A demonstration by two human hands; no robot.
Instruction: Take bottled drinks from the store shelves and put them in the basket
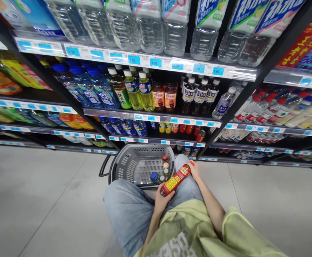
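A bottle with a red and yellow label (175, 180) lies across my lap, tilted up to the right. My left hand (163, 198) is closed round its lower left end. At the upper right end, by the red cap, my right hand (194, 170) has its fingers wrapped on it. Just in front of my knees is a grey basket (124, 160) with a black handle. Inside it, several bottles stand along the right and near sides, among them one with a blue cap (154, 176) and one with a red cap (165, 158).
Shelves of drinks rise in front, with a price-tag rail (150, 117) along each edge. Large clear bottles (174, 35) fill the upper shelf. Dark uprights divide the bays. Grey tiled floor (38, 200) extends to both sides.
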